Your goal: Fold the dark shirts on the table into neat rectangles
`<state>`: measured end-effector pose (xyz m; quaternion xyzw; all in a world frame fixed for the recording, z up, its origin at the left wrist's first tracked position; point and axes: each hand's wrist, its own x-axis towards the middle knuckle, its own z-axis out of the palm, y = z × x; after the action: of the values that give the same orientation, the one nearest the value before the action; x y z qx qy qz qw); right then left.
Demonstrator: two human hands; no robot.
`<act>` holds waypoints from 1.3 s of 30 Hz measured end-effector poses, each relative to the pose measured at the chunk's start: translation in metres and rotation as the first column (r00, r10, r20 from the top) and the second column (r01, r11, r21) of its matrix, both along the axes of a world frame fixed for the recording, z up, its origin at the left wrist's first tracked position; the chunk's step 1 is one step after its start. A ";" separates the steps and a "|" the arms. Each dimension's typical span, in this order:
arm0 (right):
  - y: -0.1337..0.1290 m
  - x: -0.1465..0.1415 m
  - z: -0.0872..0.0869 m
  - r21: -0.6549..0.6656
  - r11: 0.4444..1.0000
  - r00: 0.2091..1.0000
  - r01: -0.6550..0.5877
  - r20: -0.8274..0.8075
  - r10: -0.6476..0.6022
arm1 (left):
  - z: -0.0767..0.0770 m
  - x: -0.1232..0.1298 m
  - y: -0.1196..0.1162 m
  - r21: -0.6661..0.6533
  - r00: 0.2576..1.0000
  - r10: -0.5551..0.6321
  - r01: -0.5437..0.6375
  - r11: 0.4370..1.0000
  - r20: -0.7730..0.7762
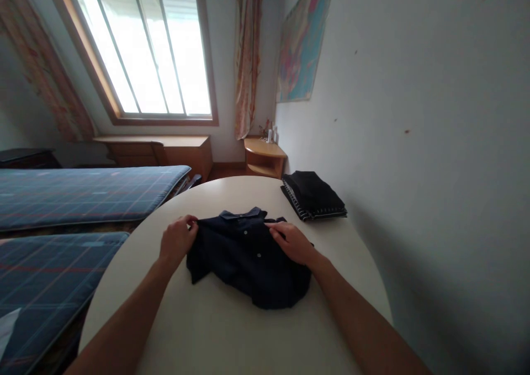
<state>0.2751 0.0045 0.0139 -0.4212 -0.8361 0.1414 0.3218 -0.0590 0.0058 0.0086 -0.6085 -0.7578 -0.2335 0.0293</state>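
A dark navy button-up shirt (248,262) lies front side up on the round white table (199,331), its collar pointing away from me. Two pale buttons show on its front, and the lower part is rumpled. My left hand (178,239) pinches the shirt at its left shoulder, thumb and fingers closed on the cloth. On the other side, my right hand (292,241) is closed on the cloth near the right shoulder, below the collar. Part of the right sleeve is hidden behind that hand.
A stack of folded black clothes (312,193) sits at the table's far right, near the white wall (434,143). Plaid mattresses (83,195) lie to the left. Beyond the table stand a wooden corner shelf (265,147) and a desk (186,148) under the window.
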 end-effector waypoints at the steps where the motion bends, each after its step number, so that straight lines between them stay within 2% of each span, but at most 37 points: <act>1: -0.001 0.000 0.000 -0.060 0.998 1.000 -0.004 -0.018 0.003 | 0.000 -0.010 0.002 0.001 0.999 0.040 -0.040 0.999 0.001; 4: 0.001 0.000 -0.001 -0.127 0.988 0.996 0.089 0.011 -0.089 | -0.003 -0.028 0.005 -0.111 0.995 0.099 -0.100 0.989 -0.019; 8: 0.002 0.002 0.000 -0.082 0.967 0.958 0.242 0.180 -0.224 | -0.007 -0.021 0.004 -0.255 0.996 0.089 -0.093 0.963 -0.026; 10: 0.001 0.002 0.002 -0.066 0.945 0.917 0.319 0.275 -0.290 | -0.008 -0.012 0.002 -0.258 0.997 0.055 -0.065 0.964 -0.044; 13: -0.002 0.003 0.003 -0.036 0.911 0.836 0.412 0.413 -0.362 | -0.012 0.000 -0.002 -0.256 0.991 -0.066 0.035 0.966 -0.113; 16: -0.005 0.003 0.004 -0.064 0.917 0.814 0.393 0.488 -0.314 | -0.014 0.007 -0.004 -0.277 0.972 -0.188 0.143 0.950 -0.143; 20: -0.006 0.002 0.004 -0.092 0.956 0.858 0.279 0.470 -0.206 | -0.014 0.010 -0.004 -0.281 0.963 -0.243 0.202 0.938 -0.118; 23: -0.005 0.002 0.006 -0.035 0.967 0.880 0.251 0.425 -0.213 | -0.012 0.004 0.000 -0.226 0.979 -0.185 0.162 0.961 -0.085; 25: -0.005 0.004 0.009 0.053 0.956 0.885 0.290 0.366 -0.289 | -0.009 -0.005 0.005 -0.116 0.993 -0.108 0.101 0.988 -0.054; 28: -0.001 0.008 0.013 0.232 0.888 0.864 0.396 0.233 -0.447 | -0.008 -0.024 0.012 0.114 1.000 0.011 -0.012 0.993 0.014; 30: 0.001 0.012 0.013 0.296 0.840 0.841 0.454 0.170 -0.514 | -0.010 -0.032 0.014 0.179 0.997 0.043 -0.055 0.982 0.071; 32: 0.005 0.014 0.010 0.259 0.846 0.837 0.465 0.183 -0.516 | -0.014 -0.032 0.015 0.145 0.994 0.029 -0.044 0.988 0.105; 35: 0.008 0.016 0.004 0.061 0.876 0.846 0.478 0.235 -0.478 | -0.020 -0.015 0.010 0.066 0.999 -0.023 0.020 0.998 0.047; 37: 0.009 0.018 0.000 -0.036 0.848 0.826 0.529 0.251 -0.505 | -0.020 0.002 0.004 0.043 0.997 -0.044 0.047 0.998 -0.065; 39: 0.010 0.020 -0.003 -0.064 0.816 0.792 0.574 0.294 -0.534 | -0.015 0.015 -0.004 0.014 0.984 -0.041 0.044 0.999 -0.171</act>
<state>0.2949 0.0143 0.0106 -0.6858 -0.6975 0.0458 0.2027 -0.0438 0.0018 -0.0061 -0.6422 -0.7371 -0.1878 0.0946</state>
